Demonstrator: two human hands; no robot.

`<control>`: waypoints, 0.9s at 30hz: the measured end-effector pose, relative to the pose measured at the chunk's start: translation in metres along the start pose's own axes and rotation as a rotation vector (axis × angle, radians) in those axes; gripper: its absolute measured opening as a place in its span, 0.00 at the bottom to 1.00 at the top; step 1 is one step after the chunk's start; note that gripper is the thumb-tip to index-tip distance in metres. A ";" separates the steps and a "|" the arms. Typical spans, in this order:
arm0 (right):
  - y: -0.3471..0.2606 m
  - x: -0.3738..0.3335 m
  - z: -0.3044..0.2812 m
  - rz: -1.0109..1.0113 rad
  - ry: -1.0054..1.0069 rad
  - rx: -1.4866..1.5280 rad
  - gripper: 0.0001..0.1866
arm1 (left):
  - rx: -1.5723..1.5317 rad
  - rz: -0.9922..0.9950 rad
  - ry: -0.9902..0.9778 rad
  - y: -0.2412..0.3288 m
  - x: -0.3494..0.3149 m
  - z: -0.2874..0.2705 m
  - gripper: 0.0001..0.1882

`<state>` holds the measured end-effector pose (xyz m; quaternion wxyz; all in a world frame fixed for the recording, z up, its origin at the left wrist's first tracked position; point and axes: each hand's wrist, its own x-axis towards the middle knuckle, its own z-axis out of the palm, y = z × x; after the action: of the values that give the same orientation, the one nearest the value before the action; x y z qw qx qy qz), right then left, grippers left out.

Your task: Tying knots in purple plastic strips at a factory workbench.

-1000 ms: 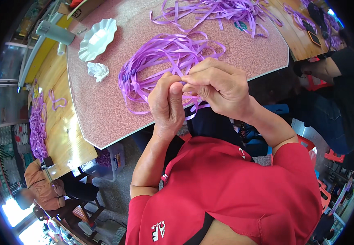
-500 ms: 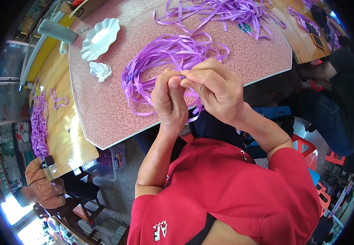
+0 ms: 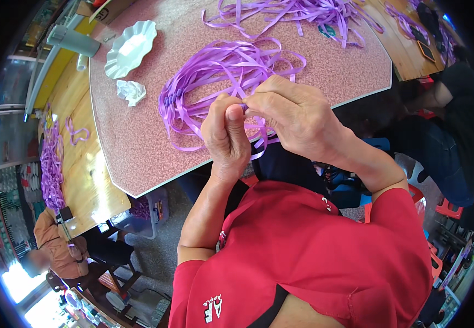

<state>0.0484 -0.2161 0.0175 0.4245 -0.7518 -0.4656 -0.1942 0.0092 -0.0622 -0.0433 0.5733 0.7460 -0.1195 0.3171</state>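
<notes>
Both hands meet over the near edge of the pink speckled table. My left hand is closed, with thumb and forefinger pinching a purple ribbon. My right hand pinches the same ribbon from the right, its fingertips touching the left ones. A short piece of ribbon hangs below the fingers; the exact spot between the fingertips is mostly hidden. Just beyond my hands lies a looped bundle of purple ribbons, with small darker purple pieces gathered at its left end.
A white scalloped dish, a crumpled white tissue and a grey-green cup are at the far left. More purple ribbons lie at the back. One person sits at lower left, another at right.
My right hand has turned slightly and its wrist has shifted right and down, while its fingertips stay by the left ones. The left hand has barely moved. The view has shifted a little.
</notes>
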 end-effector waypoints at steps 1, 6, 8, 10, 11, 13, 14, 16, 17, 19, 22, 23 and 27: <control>-0.001 0.001 -0.001 0.010 -0.017 -0.020 0.11 | -0.002 -0.001 -0.002 -0.001 0.000 0.000 0.15; 0.006 0.002 0.006 0.067 -0.042 -0.012 0.11 | 0.032 -0.062 0.002 -0.004 0.002 0.001 0.15; 0.007 0.004 0.009 0.083 -0.034 0.002 0.10 | -0.061 -0.110 0.025 -0.003 0.004 0.003 0.15; 0.008 0.007 0.010 0.107 0.090 0.119 0.08 | -0.151 -0.157 0.052 0.001 0.007 0.004 0.15; 0.008 0.008 0.010 0.104 0.088 0.120 0.08 | -0.214 -0.176 0.038 0.004 0.008 0.004 0.15; 0.006 0.009 0.008 0.218 0.120 0.249 0.07 | -0.276 -0.194 0.032 0.009 0.008 0.003 0.15; 0.005 0.009 0.007 0.214 0.115 0.251 0.07 | -0.300 -0.186 0.013 0.010 0.008 0.002 0.16; 0.003 0.009 0.004 0.263 0.086 0.327 0.07 | -0.323 -0.177 0.001 0.013 0.006 0.000 0.17; 0.003 0.009 0.003 0.260 0.080 0.329 0.07 | -0.339 -0.211 -0.021 0.014 0.006 -0.002 0.17; 0.003 0.008 0.000 0.210 0.081 0.311 0.08 | -0.354 -0.245 -0.036 0.015 0.005 -0.004 0.18; 0.002 0.008 -0.004 0.163 0.106 0.250 0.10 | -0.472 -0.307 -0.064 0.016 0.004 -0.006 0.18; 0.002 0.008 -0.004 0.161 0.101 0.253 0.10 | -0.507 -0.312 -0.066 0.017 0.004 -0.007 0.16; 0.003 0.007 -0.003 0.142 0.090 0.213 0.12 | -0.598 -0.334 -0.048 0.020 0.006 -0.007 0.13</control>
<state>0.0545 -0.2157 0.0225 0.5351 -0.7239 -0.4098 -0.1468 0.0008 -0.0609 -0.0232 0.8076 0.5614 -0.0967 0.1522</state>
